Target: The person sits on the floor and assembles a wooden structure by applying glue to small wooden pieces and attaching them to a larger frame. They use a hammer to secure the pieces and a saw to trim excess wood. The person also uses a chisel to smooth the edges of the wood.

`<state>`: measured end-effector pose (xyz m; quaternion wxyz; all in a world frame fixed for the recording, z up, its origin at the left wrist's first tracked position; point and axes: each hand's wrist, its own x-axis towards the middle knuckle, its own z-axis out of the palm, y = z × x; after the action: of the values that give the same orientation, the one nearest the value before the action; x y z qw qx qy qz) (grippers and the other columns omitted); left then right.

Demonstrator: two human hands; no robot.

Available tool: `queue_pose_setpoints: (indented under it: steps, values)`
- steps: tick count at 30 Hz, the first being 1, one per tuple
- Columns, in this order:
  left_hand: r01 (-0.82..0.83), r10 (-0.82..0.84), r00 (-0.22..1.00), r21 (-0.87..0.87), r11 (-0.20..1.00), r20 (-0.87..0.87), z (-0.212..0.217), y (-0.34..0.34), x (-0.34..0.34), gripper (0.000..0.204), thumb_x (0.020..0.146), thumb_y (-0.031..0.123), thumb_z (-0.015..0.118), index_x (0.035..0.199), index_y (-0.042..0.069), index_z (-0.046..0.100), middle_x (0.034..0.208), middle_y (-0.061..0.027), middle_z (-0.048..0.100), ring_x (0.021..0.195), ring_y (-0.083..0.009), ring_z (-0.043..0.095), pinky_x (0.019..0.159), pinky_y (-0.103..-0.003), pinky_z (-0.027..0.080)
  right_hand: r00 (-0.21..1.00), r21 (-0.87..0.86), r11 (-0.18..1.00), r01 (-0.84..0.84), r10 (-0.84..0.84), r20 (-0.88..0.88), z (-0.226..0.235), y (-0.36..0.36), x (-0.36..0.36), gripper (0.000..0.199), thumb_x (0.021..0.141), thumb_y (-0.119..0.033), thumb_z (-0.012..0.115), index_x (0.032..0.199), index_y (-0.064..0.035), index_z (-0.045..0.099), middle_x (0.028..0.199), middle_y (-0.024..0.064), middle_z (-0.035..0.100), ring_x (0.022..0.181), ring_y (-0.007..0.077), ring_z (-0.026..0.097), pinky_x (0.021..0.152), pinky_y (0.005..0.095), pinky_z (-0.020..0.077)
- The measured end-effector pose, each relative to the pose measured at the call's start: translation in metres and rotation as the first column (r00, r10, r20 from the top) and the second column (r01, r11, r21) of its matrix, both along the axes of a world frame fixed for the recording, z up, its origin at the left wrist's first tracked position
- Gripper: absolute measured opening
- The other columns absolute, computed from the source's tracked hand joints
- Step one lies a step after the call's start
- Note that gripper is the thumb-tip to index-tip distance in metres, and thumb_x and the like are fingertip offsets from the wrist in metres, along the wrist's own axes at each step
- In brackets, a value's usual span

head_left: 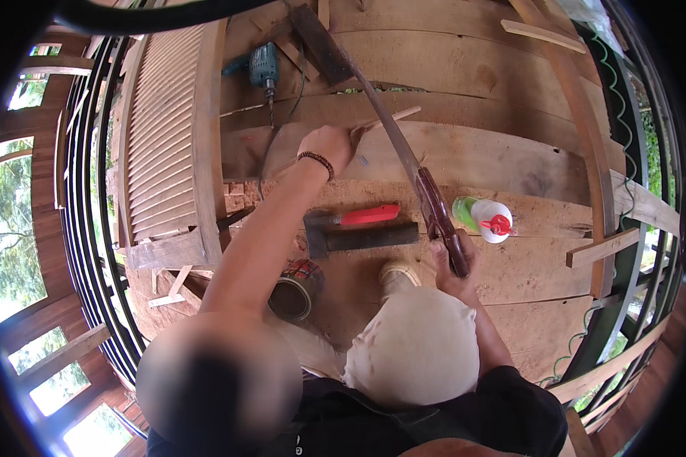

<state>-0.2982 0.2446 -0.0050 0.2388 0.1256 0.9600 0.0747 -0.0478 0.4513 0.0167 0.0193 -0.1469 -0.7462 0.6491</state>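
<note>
In my left hand (329, 149), at the middle, is a thin wooden strip (396, 117), gripped with the fingers closed round it. My right hand (457, 263) is wrapped round the glossy brown handle of a long machete-like blade (392, 126), which slants up and to the left, its edge close to the strip. A dark, wide flat piece (320, 46) lies at the blade's far end; I cannot tell if it belongs to the blade. Below the strip lie a red-handled tool (370, 215) and a dark flat bar (373, 237).
A teal drill (264, 67) with a long bit lies at the far left, its cord trailing nearby. A slatted wooden panel (168, 122) stands at left. A white bottle with a red cap (493, 222) stands right of the handle. An open tin (290, 296) sits near my left forearm.
</note>
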Motion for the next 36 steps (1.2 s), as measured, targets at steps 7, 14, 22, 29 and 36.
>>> queue_pose_setpoints:
  steps: [7, 14, 22, 29, 36]
  values:
    - [0.026, -0.027, 0.999, -0.038, 0.999, -0.034, -0.006, -0.003, -0.002, 0.053, 0.104, 0.049, 0.039, 0.108, 0.01, 0.075, 0.102, -0.0255, 0.071, 0.1, -0.0442, 0.067, 0.088, -0.052, 0.053, 0.998, -0.039, 0.998, 0.048, -0.046, 0.051, 0.008, 0.001, 0.005, 0.02, 0.094, -0.016, 0.073, 0.091, -0.0006, 0.061, 0.073, 0.0038, 0.064, 0.066, 0.0077, 0.057, 0.061, 0.0255, 0.0459]
    - [0.038, -0.038, 0.999, -0.012, 0.999, -0.035, -0.004, -0.002, -0.002, 0.051, 0.104, 0.048, 0.041, 0.108, 0.01, 0.074, 0.103, -0.0244, 0.071, 0.101, -0.0433, 0.067, 0.088, -0.051, 0.053, 0.994, 0.152, 0.988, 0.021, -0.037, 0.106, 0.023, -0.003, 0.002, 0.018, 0.092, -0.012, 0.074, 0.089, -0.0001, 0.062, 0.068, 0.0047, 0.063, 0.063, 0.0081, 0.056, 0.057, 0.0264, 0.0452]
    - [0.027, -0.028, 0.999, -0.043, 0.999, -0.022, 0.0, 0.001, -0.004, 0.049, 0.104, 0.046, 0.043, 0.108, 0.01, 0.075, 0.108, -0.022, 0.072, 0.106, -0.0395, 0.068, 0.091, -0.049, 0.054, 0.999, 0.223, 0.975, 0.022, -0.03, 0.033, 0.025, 0.003, 0.014, 0.018, 0.091, -0.012, 0.075, 0.087, -0.0007, 0.062, 0.065, 0.0022, 0.058, 0.06, 0.007, 0.05, 0.054, 0.0272, 0.0427]
    - [0.038, -0.038, 0.998, -0.01, 0.999, -0.045, -0.005, -0.004, -0.001, 0.05, 0.103, 0.049, 0.043, 0.106, 0.01, 0.074, 0.104, -0.0229, 0.071, 0.102, -0.0429, 0.067, 0.089, -0.052, 0.053, 0.985, 0.07, 0.996, 0.049, -0.059, 0.161, 0.032, -0.003, -0.007, 0.017, 0.091, -0.012, 0.075, 0.088, -0.0009, 0.063, 0.066, 0.0017, 0.059, 0.063, 0.0067, 0.051, 0.056, 0.0272, 0.0434]
    - [0.034, -0.035, 0.998, -0.016, 0.999, -0.052, -0.003, -0.005, -0.005, 0.049, 0.103, 0.047, 0.043, 0.105, 0.01, 0.075, 0.104, -0.0226, 0.072, 0.102, -0.0429, 0.067, 0.088, -0.052, 0.053, 0.99, 0.098, 0.994, 0.053, -0.065, 0.125, 0.029, -0.004, -0.004, 0.016, 0.092, -0.012, 0.074, 0.09, -0.0007, 0.064, 0.067, 0.0021, 0.06, 0.065, 0.0062, 0.052, 0.057, 0.0262, 0.0435]
